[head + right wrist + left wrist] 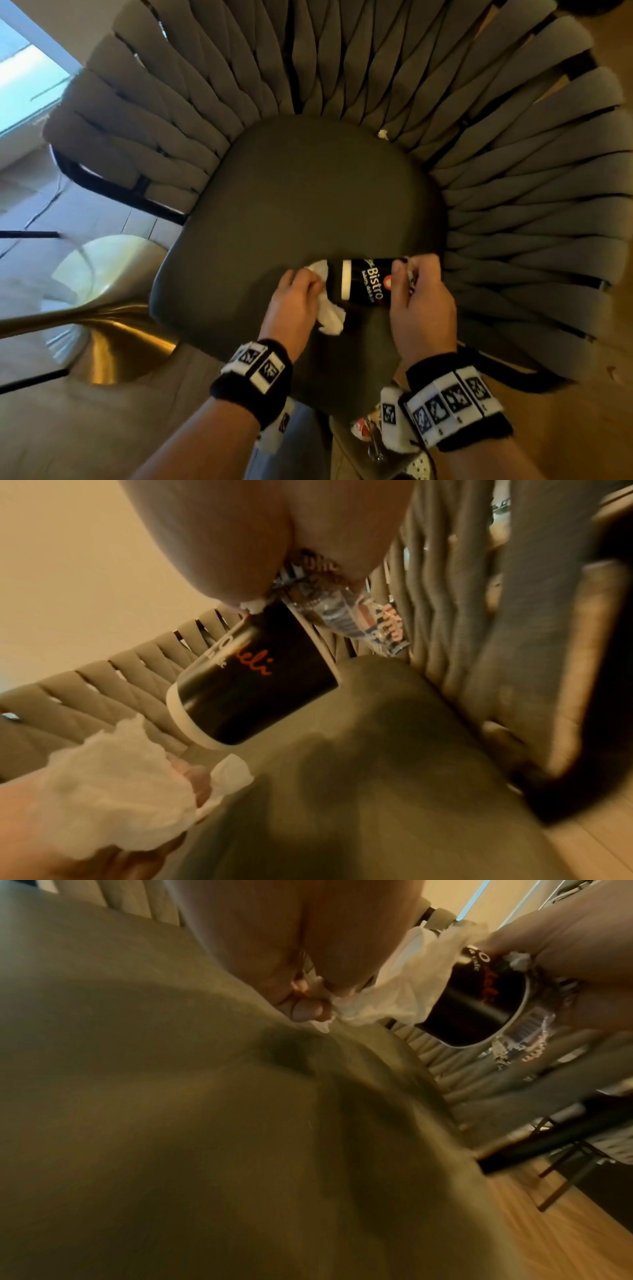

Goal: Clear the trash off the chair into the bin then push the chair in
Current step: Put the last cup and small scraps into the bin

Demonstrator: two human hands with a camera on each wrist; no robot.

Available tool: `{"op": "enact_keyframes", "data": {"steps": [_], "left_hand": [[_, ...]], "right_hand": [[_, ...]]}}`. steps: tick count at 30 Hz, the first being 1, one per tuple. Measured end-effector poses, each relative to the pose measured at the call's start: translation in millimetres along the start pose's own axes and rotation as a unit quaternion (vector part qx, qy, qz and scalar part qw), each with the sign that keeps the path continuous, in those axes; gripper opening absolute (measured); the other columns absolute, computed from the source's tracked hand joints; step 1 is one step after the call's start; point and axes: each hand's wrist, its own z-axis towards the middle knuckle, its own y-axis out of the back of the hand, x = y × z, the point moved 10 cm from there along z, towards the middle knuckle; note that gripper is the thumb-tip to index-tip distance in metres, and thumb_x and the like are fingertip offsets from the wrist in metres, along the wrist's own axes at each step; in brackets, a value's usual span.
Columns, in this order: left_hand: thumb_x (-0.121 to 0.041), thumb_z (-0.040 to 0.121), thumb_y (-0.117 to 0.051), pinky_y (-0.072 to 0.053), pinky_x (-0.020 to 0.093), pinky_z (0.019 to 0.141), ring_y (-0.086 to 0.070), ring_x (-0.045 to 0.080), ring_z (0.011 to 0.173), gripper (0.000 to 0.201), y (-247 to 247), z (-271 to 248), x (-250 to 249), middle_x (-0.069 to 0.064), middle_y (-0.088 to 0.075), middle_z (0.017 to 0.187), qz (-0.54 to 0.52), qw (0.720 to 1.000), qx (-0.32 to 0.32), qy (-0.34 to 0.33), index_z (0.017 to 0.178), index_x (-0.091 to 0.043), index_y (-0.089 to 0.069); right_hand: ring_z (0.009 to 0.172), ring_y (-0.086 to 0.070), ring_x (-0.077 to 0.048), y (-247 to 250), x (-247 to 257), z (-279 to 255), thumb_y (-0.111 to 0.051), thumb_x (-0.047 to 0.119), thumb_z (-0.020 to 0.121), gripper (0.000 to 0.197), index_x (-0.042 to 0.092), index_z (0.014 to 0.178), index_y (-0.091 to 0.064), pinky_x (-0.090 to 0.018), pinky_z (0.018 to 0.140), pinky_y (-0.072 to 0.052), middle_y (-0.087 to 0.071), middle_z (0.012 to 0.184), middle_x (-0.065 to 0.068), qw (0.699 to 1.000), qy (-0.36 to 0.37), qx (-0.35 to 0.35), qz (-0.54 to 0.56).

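Your left hand (297, 297) pinches a soft crumpled white tissue (329, 313), while your right hand (419, 301) curls around a light, crushable black paper cup (363, 282) and crinkly wrapper (359, 620) near the grey seat (301, 192).

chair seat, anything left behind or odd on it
Yes. One small white scrap still lies at the back edge of the seat, against the woven backrest, out of both hands. The left hand grips a crumpled tissue; the right hand holds the black cup with a crinkled wrapper.

A brass table base (113, 346) stands on the floor (102, 428).
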Motion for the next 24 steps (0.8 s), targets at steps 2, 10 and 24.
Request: {"op": "enact_keyframes", "data": {"steps": [2,10,24], "left_hand": [[-0.028,0.102,-0.052,-0.047,0.011,0.079,-0.054,0.0,0.089,0.017,-21,-44,3,-0.011,-0.05,0.11,0.021,1.0,0.013,-0.019,0.114,-0.024,-0.063],[-0.03,0.103,-0.051,-0.036,-0.004,0.081,-0.051,-0.009,0.094,0.024,-150,-189,33,-0.018,-0.049,0.114,-0.015,0.994,0.105,0.024,0.126,-0.029,-0.057],[-0.016,0.102,-0.046,-0.048,0.035,0.1,-0.06,0.028,0.117,0.05,-341,-188,173,0.012,-0.052,0.138,0.114,0.967,0.132,0.186,0.151,-0.015,-0.036]], "right_hand": [[0.07,-0.056,0.005,6,-15,-40,-0.045,0.038,0.097,0.009,0.033,0.091,-0.041,-0.013,0.056,-0.041,-0.056,0.076,0.013,1.0,-0.003,0.025,0.008],[0.074,-0.06,-0.004,2,-154,-192,-0.047,0.04,0.095,0.008,0.035,0.089,-0.044,-0.027,0.062,-0.055,-0.06,0.082,0.01,0.98,-0.075,0.18,-0.03],[0.111,-0.045,-0.027,-179,-334,-199,-0.06,0.048,0.087,0.037,0.028,0.116,-0.05,-0.04,0.094,-0.04,-0.05,0.119,-0.004,0.922,-0.018,0.359,-0.143]]}}
